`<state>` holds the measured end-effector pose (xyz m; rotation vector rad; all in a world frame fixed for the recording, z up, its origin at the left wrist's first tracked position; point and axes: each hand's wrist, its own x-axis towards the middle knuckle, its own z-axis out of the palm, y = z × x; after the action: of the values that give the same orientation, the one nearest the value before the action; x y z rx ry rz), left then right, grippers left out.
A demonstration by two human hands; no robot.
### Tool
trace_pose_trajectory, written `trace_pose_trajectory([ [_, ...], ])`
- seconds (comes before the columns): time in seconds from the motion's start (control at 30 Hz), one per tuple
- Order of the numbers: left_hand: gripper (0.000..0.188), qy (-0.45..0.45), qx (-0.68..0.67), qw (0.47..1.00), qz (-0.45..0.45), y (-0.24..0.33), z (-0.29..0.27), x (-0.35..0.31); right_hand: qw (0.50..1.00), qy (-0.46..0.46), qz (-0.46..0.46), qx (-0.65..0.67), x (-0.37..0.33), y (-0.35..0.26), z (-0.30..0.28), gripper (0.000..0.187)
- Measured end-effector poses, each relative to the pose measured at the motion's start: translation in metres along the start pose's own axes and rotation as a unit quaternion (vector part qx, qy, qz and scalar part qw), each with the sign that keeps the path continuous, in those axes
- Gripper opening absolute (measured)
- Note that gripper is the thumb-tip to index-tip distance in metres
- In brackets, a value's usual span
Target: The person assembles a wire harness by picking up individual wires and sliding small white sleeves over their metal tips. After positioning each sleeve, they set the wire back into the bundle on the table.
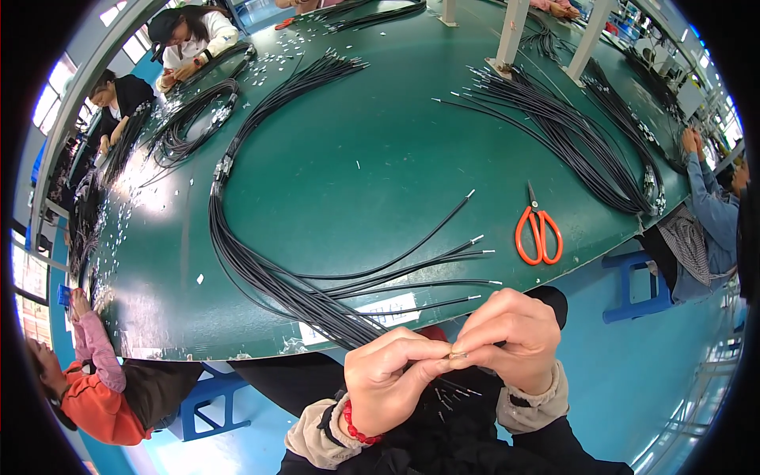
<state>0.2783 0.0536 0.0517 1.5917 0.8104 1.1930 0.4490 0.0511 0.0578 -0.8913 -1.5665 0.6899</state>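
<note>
Before my body, my left hand [398, 368] and my right hand [511, 336] meet fingertip to fingertip. Both are closed in a pinch on a small, thin, wire-like end [457, 356], mostly hidden by the fingers. A bundle of black cables [257, 273] curves over the table and passes under my left hand at the near edge. Some of its light-tipped ends fan out to the right, and a few more tips [451, 396] show over my lap. Scissors with orange handles [540, 236] lie on the table beyond my right hand, blades pointing away.
More black cable bundles lie on the green table [348, 166], one at the right [578, 138] and one at the left [190, 127]. White scraps are scattered at the left. Metal posts [511, 36] rise at the back. Several people work around the table; blue stools [637, 285] stand beside it.
</note>
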Motion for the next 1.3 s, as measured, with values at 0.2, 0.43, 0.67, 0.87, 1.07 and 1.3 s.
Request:
trace_pose_trajectory([
  [0.2, 0.009, -0.079, -0.058, 0.993, -0.061, 0.004, -0.003, 0.005, 0.998, -0.039, 0.007, 0.047, -0.001, 0.009, -0.005, 0.011],
  [0.43, 0.007, -0.125, -0.202, 0.948, -0.211, 0.012, 0.004, 0.016, 0.986, -0.06, 0.044, 0.146, -0.006, 0.011, -0.015, 0.01],
  [0.67, 0.007, -0.132, -0.264, 0.923, -0.245, 0.021, 0.019, 0.017, 0.862, -0.067, 0.288, 0.411, -0.005, -0.023, -0.034, 0.013],
  [0.87, 0.011, -0.228, -0.048, 0.962, -0.144, 0.009, 0.02, 0.022, 0.984, -0.1, 0.052, 0.141, -0.019, 0.005, -0.045, 0.017],
  [1.07, 0.016, -0.157, 0.092, 0.982, -0.047, -0.01, 0.024, 0.034, 0.987, -0.121, -0.073, 0.073, -0.043, 0.02, -0.052, 0.021],
  [1.3, 0.021, -0.052, 0.304, 0.946, 0.098, -0.057, 0.082, 0.035, 0.983, -0.173, -0.058, -0.002, -0.069, 0.039, -0.057, 0.027],
])
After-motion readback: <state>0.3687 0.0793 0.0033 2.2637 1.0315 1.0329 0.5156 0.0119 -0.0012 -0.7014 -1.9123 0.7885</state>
